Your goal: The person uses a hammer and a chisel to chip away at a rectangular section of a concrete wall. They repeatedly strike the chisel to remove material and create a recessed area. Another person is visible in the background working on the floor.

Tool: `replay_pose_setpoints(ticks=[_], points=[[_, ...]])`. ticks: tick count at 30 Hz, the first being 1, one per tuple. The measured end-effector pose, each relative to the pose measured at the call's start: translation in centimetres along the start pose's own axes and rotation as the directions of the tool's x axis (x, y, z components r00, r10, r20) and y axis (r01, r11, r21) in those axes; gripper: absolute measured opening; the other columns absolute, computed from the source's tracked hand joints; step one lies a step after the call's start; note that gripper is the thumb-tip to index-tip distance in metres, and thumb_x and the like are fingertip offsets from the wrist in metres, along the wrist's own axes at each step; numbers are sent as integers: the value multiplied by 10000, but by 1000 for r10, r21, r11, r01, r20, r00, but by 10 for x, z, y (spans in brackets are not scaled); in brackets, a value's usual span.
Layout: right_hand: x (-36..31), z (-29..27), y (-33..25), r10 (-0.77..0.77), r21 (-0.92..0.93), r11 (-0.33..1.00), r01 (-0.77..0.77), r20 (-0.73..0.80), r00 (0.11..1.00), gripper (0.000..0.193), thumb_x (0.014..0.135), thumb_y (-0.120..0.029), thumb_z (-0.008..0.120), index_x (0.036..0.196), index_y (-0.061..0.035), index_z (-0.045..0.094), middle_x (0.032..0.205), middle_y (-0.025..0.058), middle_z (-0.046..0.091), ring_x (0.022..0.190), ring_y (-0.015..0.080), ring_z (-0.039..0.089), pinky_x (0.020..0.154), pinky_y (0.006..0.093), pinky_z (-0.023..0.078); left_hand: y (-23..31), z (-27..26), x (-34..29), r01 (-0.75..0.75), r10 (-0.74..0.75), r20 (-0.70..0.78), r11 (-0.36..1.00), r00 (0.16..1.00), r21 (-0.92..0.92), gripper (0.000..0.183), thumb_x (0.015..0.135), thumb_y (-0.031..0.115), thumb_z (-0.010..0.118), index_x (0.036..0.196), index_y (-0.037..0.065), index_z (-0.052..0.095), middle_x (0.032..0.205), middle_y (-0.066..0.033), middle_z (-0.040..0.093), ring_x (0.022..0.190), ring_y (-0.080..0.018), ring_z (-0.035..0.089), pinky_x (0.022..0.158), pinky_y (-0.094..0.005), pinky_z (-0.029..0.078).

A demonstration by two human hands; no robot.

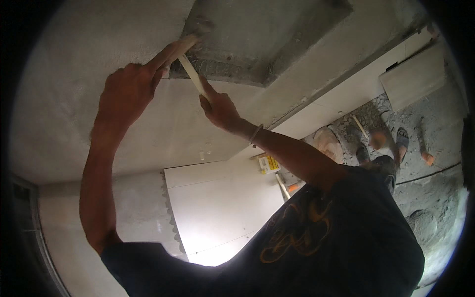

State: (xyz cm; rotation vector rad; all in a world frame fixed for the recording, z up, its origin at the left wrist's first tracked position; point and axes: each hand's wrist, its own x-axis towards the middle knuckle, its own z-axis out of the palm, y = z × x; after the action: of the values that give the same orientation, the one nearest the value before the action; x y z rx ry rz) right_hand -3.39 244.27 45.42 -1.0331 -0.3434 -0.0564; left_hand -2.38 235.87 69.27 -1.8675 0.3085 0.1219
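My left hand is raised against the grey plastered wall, its fingers closed round a tan tool. That tool's far end is dark and smeared by motion, so its kind is unclear. Lower and to the right, my right hand grips a pale, straight wooden handle. The handle slants up to the left and its top meets the tan tool; whatever head it carries is hidden. Both tools are at the lower left corner of a dark, rough-edged recess in the wall.
Large white tiles cover a lower part of the wall, with a yellow-and-white box beside them. On the right, a loose tile panel leans over rubble. A sandalled foot and an orange-brown fragment are on the dusty floor.
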Motion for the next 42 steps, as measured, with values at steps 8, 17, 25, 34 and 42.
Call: replay_pose_setpoints(ticks=[8,17,25,34,42], points=[[-1,0,5,-41,-49,998,38,-53,998,605,915,-179,500,1442,-90,219,687,221,604,646,409,618,608,495,493,14,-9,4,-154,28,-345,927,938,-341,481,942,273,513,1403,313,384,796,-98,673,576,-178,596,595,-364,531],[1,6,7,-76,-13,997,75,-97,992,630,907,-190,510,1453,-109,207,641,209,590,613,419,599,593,514,490,22,-21,14,-245,84,-376,881,923,-404,477,940,260,520,1397,311,393,852,-93,669,690,-184,649,649,-351,546],[-12,19,2,-3,68,998,7,-60,998,608,914,-167,502,1446,-100,216,627,193,584,572,383,602,582,480,492,1,-7,12,31,-38,108,997,993,67,522,918,321,546,1409,311,369,658,-119,618,566,-171,617,587,-327,539],[2,4,7,-53,46,997,58,-93,994,617,918,-172,496,1455,-119,195,636,201,588,577,398,602,581,475,488,2,-19,20,-77,51,-148,982,988,-171,478,951,282,496,1413,280,375,928,-99,682,634,-170,642,614,-355,537],[-1,5,11,5,37,999,-3,-64,998,623,909,-179,508,1454,-121,213,617,191,580,582,384,603,614,511,493,13,-43,22,-171,94,-287,952,953,-256,456,951,301,495,1397,278,405,924,-82,685,684,-189,647,627,-366,533]])
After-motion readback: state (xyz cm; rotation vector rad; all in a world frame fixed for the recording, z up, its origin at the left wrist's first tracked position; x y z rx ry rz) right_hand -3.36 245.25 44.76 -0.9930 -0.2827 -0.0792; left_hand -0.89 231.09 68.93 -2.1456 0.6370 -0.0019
